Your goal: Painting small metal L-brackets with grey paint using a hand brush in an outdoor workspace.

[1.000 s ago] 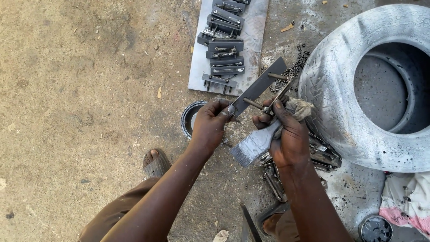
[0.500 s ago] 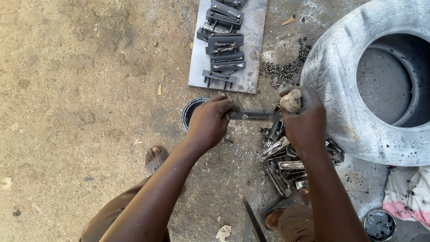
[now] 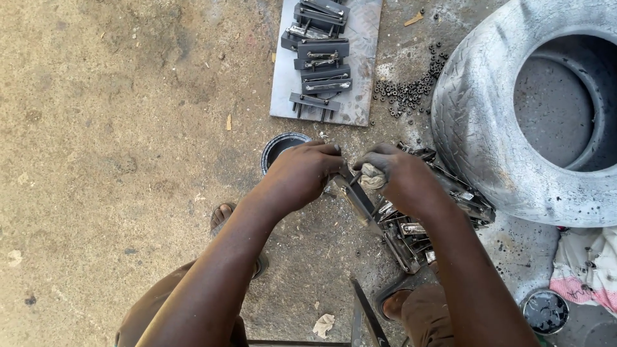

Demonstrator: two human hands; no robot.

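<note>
My left hand (image 3: 301, 175) grips one end of a flat grey metal bracket (image 3: 357, 199) that slants down to the right between my hands. My right hand (image 3: 397, 175) clutches a small wad of pale cloth (image 3: 371, 177) pressed against the bracket. Under my right hand lies a pile of similar metal brackets (image 3: 418, 225) on the ground. A small round black tin (image 3: 280, 148) sits just left of my left hand, partly hidden by it.
A grey metal sheet (image 3: 360, 77) at the top carries several dark brackets laid in a column. Small dark nuts (image 3: 411, 90) are scattered beside it. A large grey tyre (image 3: 488, 115) lies at right. A second tin (image 3: 545, 311) and rags (image 3: 588, 266) sit bottom right.
The bracket has swung from level to slanting down between my hands, and both hands have drawn closer together over the pile of parts. The cloth stays against the bracket.
</note>
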